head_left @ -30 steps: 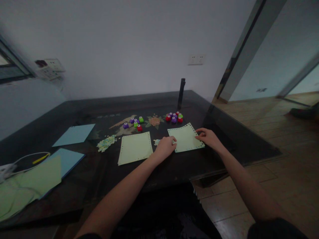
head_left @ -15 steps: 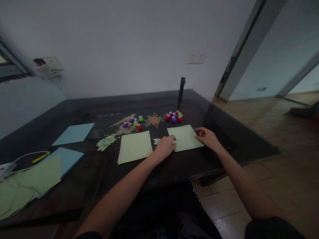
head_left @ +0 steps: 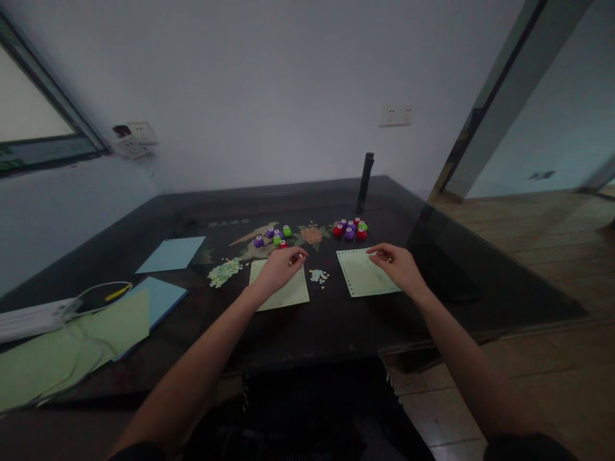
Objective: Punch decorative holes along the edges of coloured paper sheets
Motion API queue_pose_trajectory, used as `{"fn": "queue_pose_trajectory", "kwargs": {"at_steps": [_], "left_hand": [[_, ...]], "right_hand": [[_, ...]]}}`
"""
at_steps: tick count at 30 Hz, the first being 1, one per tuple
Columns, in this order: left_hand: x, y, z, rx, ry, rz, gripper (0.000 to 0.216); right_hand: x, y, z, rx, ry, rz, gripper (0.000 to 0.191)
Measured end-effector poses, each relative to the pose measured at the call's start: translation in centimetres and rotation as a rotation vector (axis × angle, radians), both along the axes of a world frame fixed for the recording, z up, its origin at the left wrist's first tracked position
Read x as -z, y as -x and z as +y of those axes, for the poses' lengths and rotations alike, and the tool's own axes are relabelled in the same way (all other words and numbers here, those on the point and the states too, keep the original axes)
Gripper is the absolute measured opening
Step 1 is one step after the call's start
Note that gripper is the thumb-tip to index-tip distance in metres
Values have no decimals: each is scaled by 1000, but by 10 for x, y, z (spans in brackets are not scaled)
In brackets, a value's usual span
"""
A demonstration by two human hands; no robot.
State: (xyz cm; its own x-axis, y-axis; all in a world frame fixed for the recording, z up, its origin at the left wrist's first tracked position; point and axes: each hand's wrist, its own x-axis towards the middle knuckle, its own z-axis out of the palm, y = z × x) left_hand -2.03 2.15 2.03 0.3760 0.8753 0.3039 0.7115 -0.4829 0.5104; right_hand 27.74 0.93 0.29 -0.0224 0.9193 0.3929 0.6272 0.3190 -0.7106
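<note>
My left hand (head_left: 281, 269) is over the left pale green sheet (head_left: 291, 293), loosely curled, with no object visible in its fingers. My right hand (head_left: 396, 266) hovers at the upper right part of the right pale green sheet (head_left: 362, 275). Its thumb and forefinger are slightly apart, with nothing visible between them. Small holes or marks line the sheets' edges. Between the sheets lies a small heap of paper bits (head_left: 318, 276). A larger heap of paper bits (head_left: 225, 273) is left of the left sheet.
Behind the sheets sit purple, green and red small craft punches in a left group (head_left: 276, 237) and a right group (head_left: 350, 229). A black upright stick (head_left: 365, 182) stands at the back. Blue sheets (head_left: 172, 253), green sheets (head_left: 110, 326) and a white power strip (head_left: 36, 320) lie left.
My left hand has moved from the right sheet's left edge to over the left sheet, uncovering the small heap. My right hand has shifted slightly inward over its sheet. The view has turned left.
</note>
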Motion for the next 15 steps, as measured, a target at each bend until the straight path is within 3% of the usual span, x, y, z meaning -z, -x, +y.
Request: {"fn": "queue_pose_trajectory", "kwargs": {"at_steps": [6, 11, 15], "left_hand": [[29, 91, 17, -179, -76, 99, 22], [43, 107, 18, -152, -75, 123, 30], [48, 106, 19, -151, -64, 174, 46]], "right_hand": [[-21, 86, 21, -302, 4, -148, 15], [-6, 143, 53, -362, 68, -488, 28], [11, 157, 61, -358, 55, -694, 44]]}}
